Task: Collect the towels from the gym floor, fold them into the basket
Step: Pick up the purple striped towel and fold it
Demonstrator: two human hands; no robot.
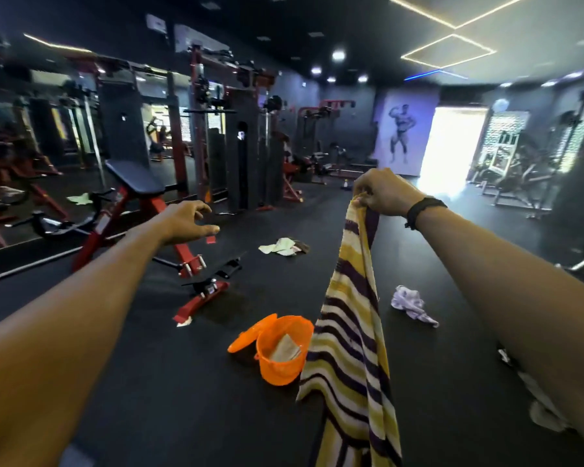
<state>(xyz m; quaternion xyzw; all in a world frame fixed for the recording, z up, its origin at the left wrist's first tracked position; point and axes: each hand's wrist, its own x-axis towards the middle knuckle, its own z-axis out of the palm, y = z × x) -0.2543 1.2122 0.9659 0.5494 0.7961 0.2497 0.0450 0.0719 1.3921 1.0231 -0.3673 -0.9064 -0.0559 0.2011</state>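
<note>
- Striped in yellow, white and dark purple, the towel (pixel 348 332) hung full length from the right hand (pixel 381 193), whose fingers pinched its top corner, above the orange basket (pixel 280 352) on the floor.
- The left hand (pixel 186 224) reached out, fingers spread and holding nothing.
- To fold it well, that hand should probably catch the opposite corner and stretch the top edge flat first.
- Crumpled towels (pixel 284 247) lay farther off.

Dark gym floor (pixel 182 399), red weight bench (pixel 132 183) by mirrored wall (pixel 48 129), bright doorway (pixel 452 146), bodybuilder poster (pixel 400 129), ceiling light strips (pixel 449 50).
</note>
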